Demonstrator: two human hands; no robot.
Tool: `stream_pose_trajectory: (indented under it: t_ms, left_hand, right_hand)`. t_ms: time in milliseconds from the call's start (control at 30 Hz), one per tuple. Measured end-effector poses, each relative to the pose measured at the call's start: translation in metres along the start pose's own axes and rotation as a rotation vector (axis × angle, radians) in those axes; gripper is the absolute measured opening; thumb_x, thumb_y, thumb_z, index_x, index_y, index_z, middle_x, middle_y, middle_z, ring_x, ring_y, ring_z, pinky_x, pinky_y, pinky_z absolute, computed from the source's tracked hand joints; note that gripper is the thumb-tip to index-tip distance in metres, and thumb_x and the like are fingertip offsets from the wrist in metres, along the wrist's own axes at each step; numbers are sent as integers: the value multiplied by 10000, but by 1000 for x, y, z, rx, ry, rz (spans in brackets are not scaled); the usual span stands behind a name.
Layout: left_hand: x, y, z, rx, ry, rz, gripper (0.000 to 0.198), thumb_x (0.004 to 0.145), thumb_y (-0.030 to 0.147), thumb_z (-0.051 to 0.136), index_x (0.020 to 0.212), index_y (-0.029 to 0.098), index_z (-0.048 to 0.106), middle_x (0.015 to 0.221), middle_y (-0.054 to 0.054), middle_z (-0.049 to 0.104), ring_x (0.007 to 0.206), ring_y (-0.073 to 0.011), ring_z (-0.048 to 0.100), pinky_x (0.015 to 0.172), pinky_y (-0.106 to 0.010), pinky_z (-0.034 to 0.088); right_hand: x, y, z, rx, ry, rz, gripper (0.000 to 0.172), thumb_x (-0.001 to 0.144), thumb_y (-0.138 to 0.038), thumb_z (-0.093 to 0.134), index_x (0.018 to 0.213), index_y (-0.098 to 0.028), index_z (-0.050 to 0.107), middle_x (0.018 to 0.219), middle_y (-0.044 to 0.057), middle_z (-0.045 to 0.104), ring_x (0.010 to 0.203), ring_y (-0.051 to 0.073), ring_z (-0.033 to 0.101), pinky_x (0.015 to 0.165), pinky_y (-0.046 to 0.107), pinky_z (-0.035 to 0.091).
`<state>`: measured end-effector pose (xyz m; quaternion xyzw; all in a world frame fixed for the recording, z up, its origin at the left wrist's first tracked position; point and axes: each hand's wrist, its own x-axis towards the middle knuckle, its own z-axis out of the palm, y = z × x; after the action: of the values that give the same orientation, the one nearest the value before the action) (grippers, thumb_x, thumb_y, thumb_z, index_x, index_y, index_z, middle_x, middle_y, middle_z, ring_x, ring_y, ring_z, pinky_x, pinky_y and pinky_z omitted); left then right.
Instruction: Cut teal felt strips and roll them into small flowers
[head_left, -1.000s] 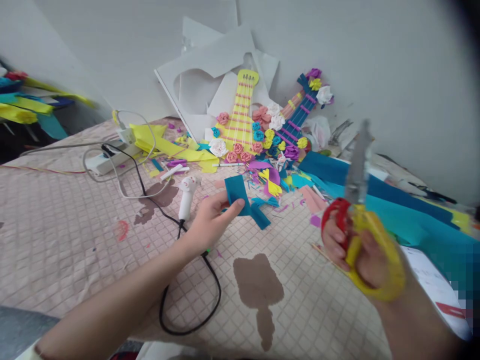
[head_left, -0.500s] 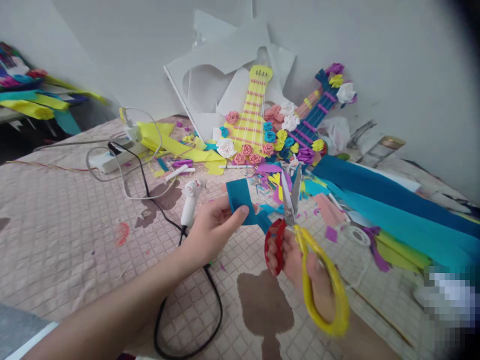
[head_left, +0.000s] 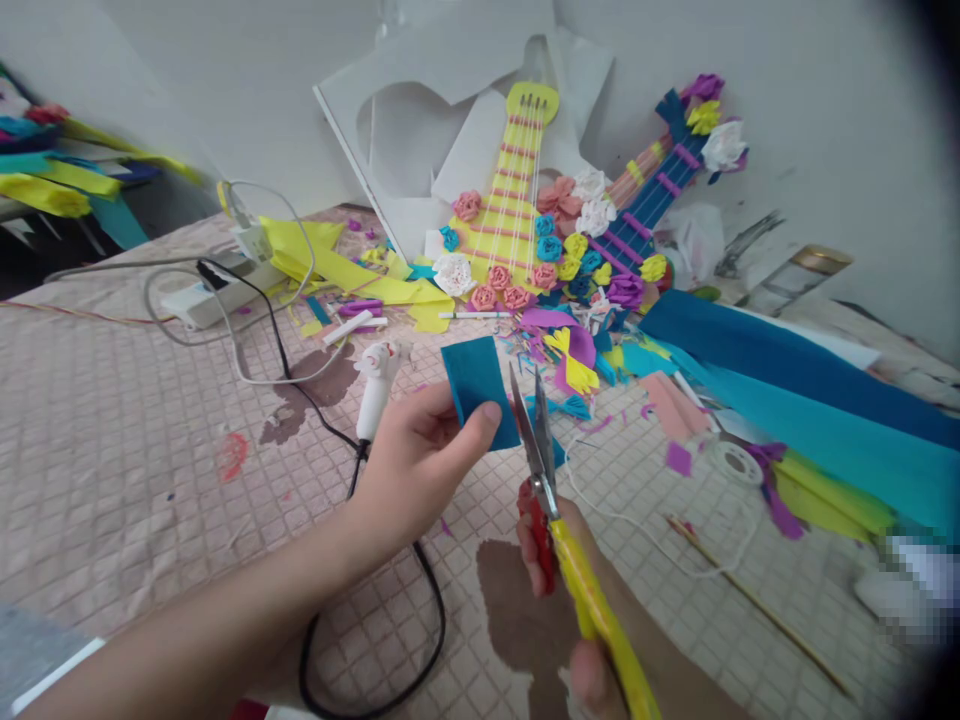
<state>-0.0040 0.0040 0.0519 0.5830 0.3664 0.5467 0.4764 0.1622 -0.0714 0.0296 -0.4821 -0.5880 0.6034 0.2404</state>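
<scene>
My left hand (head_left: 427, 450) pinches a folded rectangle of teal crepe paper (head_left: 480, 385) between thumb and fingers. Just to its right, my right hand (head_left: 559, 560) grips scissors (head_left: 538, 470) with one red and one yellow handle. The blades point away from me, parted slightly, close beside the paper's right edge. Behind them on the table lie small teal paper scraps (head_left: 566, 405). A white glue gun (head_left: 375, 390) stands left of my left hand, its black cord running under my forearm.
At the back, a yellow paper guitar (head_left: 510, 220) and a blue one (head_left: 645, 220) lean by the wall, trimmed with paper roses. A power strip (head_left: 217, 295) with cables lies left. Long blue crepe sheets (head_left: 795, 400), a tape roll (head_left: 735, 463) and a thin stick (head_left: 757, 600) lie right.
The scissors have turned, the yellow handle swinging toward me, and their blades have come down and left to the paper's edge, less widely parted. My left hand keeps its pinch; the view has shifted slightly.
</scene>
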Motion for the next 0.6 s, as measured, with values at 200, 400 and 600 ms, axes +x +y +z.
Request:
stream_pose_trajectory:
  t_ms: [200,400,600]
  left_hand:
    - [1,0,0,-45,18,-15,173,796,185,575,629,146,585,588,22,624,532,-87,580,548,-175,512]
    - [0,3,-1,-72,-4,-26,159,803,158,570,650,149,612,624,18,676,588,-85,634,586,-140,528]
    - [0,5,-1,-29,-8,-67,169,797,169,572,634,141,606,620,0,684,581,-98,640,563,-147,525]
  right_hand:
    - [3,2,1,34,3,19,758,631,-696,622,1201,-252,395,742,3,443,643,149,442,562,302,390]
    - [0,4,3,-2,19,60,689,687,-649,608,1201,-224,434,733,8,438,647,152,450,556,283,390]
    - [-2,4,4,-53,8,65,735,694,-692,564,1231,-219,395,685,-15,412,614,144,439,567,290,373]
